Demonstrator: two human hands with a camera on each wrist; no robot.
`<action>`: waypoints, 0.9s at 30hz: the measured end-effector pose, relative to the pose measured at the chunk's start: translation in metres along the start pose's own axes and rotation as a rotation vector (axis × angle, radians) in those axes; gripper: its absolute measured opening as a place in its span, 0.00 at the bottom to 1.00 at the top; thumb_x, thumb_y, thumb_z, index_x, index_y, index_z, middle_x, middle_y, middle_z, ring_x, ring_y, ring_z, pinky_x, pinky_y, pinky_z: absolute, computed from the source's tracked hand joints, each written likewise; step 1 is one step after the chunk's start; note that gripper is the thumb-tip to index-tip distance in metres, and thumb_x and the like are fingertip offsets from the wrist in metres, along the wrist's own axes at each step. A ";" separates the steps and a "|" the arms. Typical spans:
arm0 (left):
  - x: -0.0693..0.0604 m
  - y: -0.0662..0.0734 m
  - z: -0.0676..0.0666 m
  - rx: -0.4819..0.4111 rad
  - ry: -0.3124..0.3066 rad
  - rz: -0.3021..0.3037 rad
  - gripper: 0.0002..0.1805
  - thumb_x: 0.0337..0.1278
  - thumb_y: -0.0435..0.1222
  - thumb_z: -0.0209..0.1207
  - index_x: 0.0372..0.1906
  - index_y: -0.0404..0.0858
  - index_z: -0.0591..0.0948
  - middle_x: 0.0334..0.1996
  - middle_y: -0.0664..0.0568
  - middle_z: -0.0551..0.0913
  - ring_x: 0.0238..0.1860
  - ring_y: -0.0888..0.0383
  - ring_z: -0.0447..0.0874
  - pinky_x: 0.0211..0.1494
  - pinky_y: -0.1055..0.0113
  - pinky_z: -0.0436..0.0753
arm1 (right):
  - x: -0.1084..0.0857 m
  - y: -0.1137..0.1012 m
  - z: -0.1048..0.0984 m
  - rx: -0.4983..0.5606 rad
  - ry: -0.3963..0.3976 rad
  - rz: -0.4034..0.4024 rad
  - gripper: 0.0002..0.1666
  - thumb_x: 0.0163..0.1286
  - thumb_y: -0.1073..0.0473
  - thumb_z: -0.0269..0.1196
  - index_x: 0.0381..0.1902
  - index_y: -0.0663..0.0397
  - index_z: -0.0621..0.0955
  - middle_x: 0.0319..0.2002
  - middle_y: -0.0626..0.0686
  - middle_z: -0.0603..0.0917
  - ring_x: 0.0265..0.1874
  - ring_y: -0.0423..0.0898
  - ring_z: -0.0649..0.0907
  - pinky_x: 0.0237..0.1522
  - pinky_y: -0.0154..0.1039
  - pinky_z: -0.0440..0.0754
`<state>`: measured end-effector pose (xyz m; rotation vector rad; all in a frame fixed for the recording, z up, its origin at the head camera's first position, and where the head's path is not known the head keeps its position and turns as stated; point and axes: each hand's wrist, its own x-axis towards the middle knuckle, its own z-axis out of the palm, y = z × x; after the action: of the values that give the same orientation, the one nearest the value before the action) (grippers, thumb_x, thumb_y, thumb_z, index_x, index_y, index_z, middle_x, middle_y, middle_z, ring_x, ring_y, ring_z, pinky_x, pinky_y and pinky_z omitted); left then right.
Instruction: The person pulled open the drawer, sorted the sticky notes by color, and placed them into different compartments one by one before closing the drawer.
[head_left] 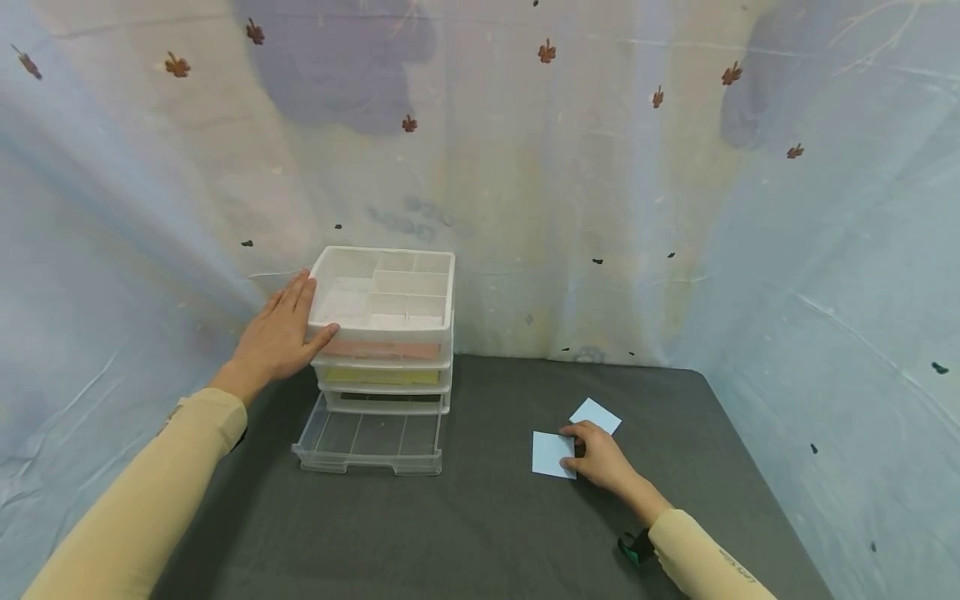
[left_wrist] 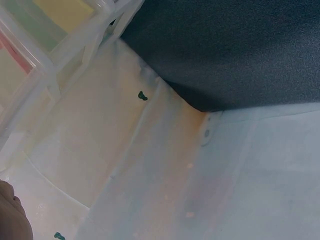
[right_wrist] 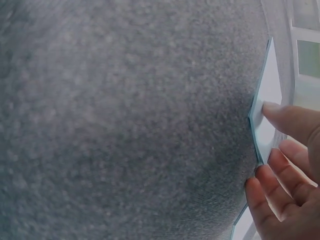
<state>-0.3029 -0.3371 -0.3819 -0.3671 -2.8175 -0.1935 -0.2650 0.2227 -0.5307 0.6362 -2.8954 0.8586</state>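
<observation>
My left hand point(head_left: 279, 332) rests with straight fingers along the left side of a white plastic drawer organizer point(head_left: 321, 327), thumb at its front corner. Its bottom clear drawer point(head_left: 375, 435) is pulled out, and no contents show in it. Pink and yellow show through the drawers above. On the right, my right hand point(head_left: 602, 458) pinches the right-hand part of a square light blue sticky-note pad point(head_left: 549, 454) on the table; the right wrist view shows the thumb lying on the pad point(right_wrist: 272, 75). A second light blue pad point(head_left: 597, 414) lies just behind that hand, turned at an angle.
A divided tray forms the organizer's top point(head_left: 348, 296). Dark grey cloth point(head_left: 480, 517) covers the table. Pale curtains with leaf prints point(head_left: 510, 167) hang behind and along both sides. A dark band with green point(head_left: 636, 547) is on my right wrist.
</observation>
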 end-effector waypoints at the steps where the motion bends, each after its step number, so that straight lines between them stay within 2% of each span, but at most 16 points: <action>1: 0.000 0.000 0.000 0.001 0.004 0.001 0.54 0.77 0.65 0.43 0.83 0.30 0.36 0.84 0.38 0.33 0.84 0.40 0.35 0.85 0.44 0.41 | 0.000 0.000 0.000 0.001 0.003 0.000 0.26 0.55 0.65 0.80 0.53 0.63 0.86 0.47 0.57 0.85 0.40 0.50 0.82 0.42 0.48 0.83; 6: 0.001 0.001 -0.001 -0.001 0.005 -0.002 0.54 0.77 0.64 0.43 0.83 0.30 0.37 0.84 0.38 0.34 0.84 0.40 0.35 0.85 0.44 0.41 | 0.002 0.002 0.000 0.001 0.023 -0.006 0.28 0.52 0.65 0.82 0.52 0.61 0.86 0.47 0.56 0.84 0.42 0.50 0.83 0.46 0.49 0.85; 17: 0.000 0.002 -0.002 0.015 -0.006 0.001 0.54 0.78 0.63 0.44 0.83 0.29 0.37 0.84 0.36 0.34 0.84 0.38 0.36 0.84 0.42 0.42 | 0.002 -0.001 0.002 0.008 0.049 0.038 0.30 0.50 0.65 0.83 0.52 0.59 0.87 0.44 0.52 0.82 0.46 0.53 0.83 0.52 0.55 0.83; 27: 0.001 0.000 0.000 0.013 0.009 0.012 0.54 0.78 0.64 0.43 0.83 0.29 0.38 0.84 0.37 0.33 0.84 0.38 0.36 0.83 0.40 0.44 | 0.002 -0.001 0.003 0.020 0.090 0.017 0.29 0.48 0.68 0.82 0.50 0.59 0.87 0.37 0.47 0.77 0.36 0.45 0.78 0.37 0.43 0.79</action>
<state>-0.3037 -0.3367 -0.3820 -0.3787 -2.8059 -0.1739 -0.2660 0.2195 -0.5322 0.5602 -2.8192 0.8945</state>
